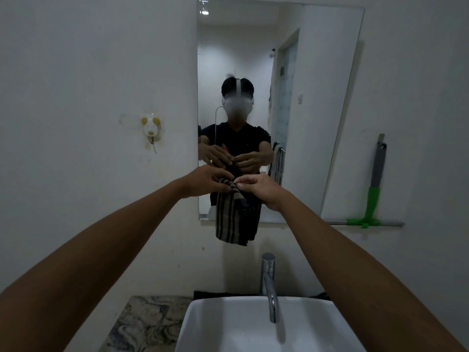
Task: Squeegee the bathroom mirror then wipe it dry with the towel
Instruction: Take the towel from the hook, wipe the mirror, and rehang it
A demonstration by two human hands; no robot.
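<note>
White bathroom walls surround a tall mirror [314, 97] fixed above a white sink [253, 326], whose chrome tap [269, 285] rises at the back edge, with a strip of marbled counter [147, 323] to the sink's left. Both bare arms reach forward toward the lower part of the glass. Between the hands hangs a dark towel [233, 219] with pale stripes, its top bunched at the fingertips and its folded length dropping past the bottom edge of the mirror toward the tap, without reaching it. The left hand [205, 181] grips the gathered top of the towel from the left, fingers curled over the cloth. The right hand [258, 189] pinches the same bunched top from the right, thumb and forefinger closed on the fabric, so the two hands nearly meet. Whether the towel touches the glass cannot be told. To the right of the mirror a squeegee [373, 196] with a grey and green handle stands upright against the wall, its green head resting on a narrow ledge [390, 224] that runs along the mirror's bottom edge. On the left wall sits a small animal-shaped hook [151, 127]. The reflection shows the person holding the towel.
</note>
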